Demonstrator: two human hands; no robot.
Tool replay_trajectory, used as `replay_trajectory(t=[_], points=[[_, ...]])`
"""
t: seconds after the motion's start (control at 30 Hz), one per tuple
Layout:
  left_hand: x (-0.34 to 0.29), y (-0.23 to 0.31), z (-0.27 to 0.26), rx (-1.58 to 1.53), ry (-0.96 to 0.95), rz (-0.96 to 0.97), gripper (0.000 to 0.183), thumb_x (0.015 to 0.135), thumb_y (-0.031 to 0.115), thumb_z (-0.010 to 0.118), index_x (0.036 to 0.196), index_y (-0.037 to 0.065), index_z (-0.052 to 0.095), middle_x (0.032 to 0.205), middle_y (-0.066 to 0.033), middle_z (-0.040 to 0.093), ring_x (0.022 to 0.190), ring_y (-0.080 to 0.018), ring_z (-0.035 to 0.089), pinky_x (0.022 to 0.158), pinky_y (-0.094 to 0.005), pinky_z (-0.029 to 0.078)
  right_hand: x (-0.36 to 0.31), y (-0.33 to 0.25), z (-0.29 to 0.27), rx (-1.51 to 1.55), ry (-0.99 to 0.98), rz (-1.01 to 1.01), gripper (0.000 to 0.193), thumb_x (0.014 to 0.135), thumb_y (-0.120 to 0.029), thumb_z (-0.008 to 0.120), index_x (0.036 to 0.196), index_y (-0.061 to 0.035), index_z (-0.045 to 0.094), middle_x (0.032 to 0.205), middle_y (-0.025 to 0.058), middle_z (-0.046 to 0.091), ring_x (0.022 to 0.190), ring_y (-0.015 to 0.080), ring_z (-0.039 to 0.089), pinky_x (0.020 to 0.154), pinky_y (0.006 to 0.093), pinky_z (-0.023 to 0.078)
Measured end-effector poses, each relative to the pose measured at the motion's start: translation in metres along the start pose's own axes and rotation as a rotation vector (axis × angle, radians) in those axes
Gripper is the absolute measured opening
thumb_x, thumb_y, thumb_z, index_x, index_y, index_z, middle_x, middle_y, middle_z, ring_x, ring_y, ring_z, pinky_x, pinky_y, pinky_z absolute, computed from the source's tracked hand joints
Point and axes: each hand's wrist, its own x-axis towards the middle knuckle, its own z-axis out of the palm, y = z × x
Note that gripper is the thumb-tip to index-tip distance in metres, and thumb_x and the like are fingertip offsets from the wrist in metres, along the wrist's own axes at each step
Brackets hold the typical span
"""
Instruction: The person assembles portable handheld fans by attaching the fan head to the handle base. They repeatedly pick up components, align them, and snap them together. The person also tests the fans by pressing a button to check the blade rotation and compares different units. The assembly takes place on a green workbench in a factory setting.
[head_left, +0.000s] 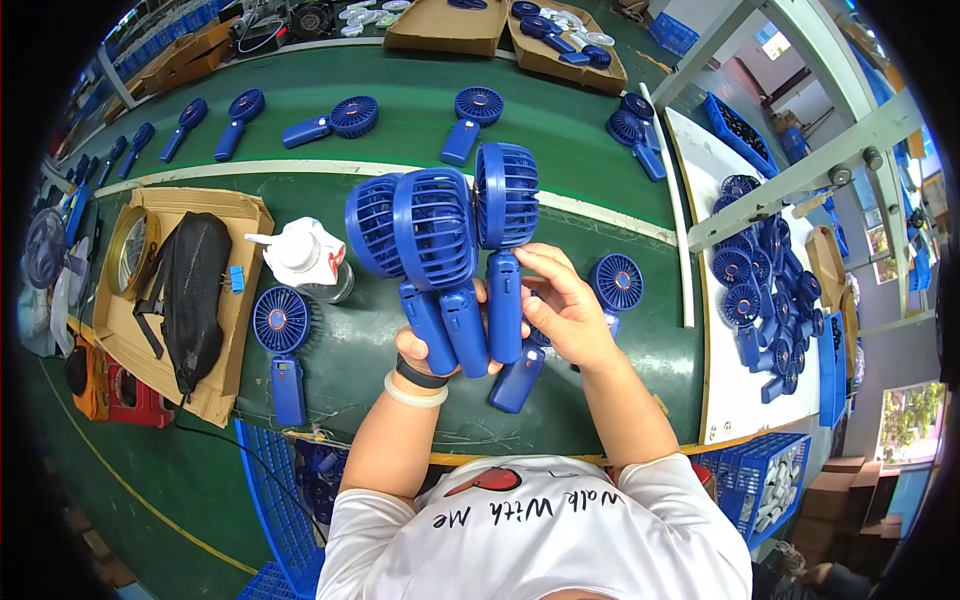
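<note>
Two blue handheld fans [435, 228] are bunched upright in my left hand [411, 346], which is closed round their handles and partly hidden behind them. Against them stands another blue handheld fan [506, 196], its caged head turned sideways. The fingers and thumb of my right hand [562, 302] are bent round this one's handle. Below my hands, one more blue fan [517, 383] lies on the green bench, its head covered by my hands. A fan [618, 281] rests to the right of my right hand, and another fan [282, 322] lies left of my left forearm.
At left, a cardboard tray [232, 355] holds a black pouch and a yellow tape roll, beside a white-capped bottle [295, 252]. Fans lie spaced along the green belt [400, 150] beyond. Many fans are heaped on a white board [722, 400] at right, past a white pipe [682, 240].
</note>
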Motion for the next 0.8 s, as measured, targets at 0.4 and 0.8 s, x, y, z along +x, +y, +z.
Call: replay_trajectory(t=[0.4, 0.8], points=[[0.003, 0.003, 0.002, 0.122, 0.046, -0.015, 0.082, 0.051, 0.032, 0.074, 0.122, 0.003, 0.044, 0.126, -0.024, 0.046, 0.1, -0.0369, 0.058, 0.069, -0.0433, 0.056, -0.006, -0.004, -0.003, 0.057, 0.039, 0.046, 0.042, 0.084, -0.004, 0.059, 0.125, -0.0036, 0.051, 0.126, 0.0094, 0.044, 0.104, 0.018, 0.05, 0.092, 0.0332, 0.043], [0.0, 0.004, 0.01, 0.129, 0.128, 0.048, 0.086, 0.049, 0.028, 0.072, 0.125, 0.002, 0.042, 0.112, -0.0172, 0.055, 0.101, -0.033, 0.058, 0.087, -0.044, 0.049, -0.024, -0.029, 0.014, -0.116, 0.057, -0.006, 0.036, 0.08, 0.001, 0.059, 0.115, -0.0025, 0.056, 0.127, 0.0117, 0.046, 0.113, 0.0193, 0.049, 0.094, 0.0331, 0.041]])
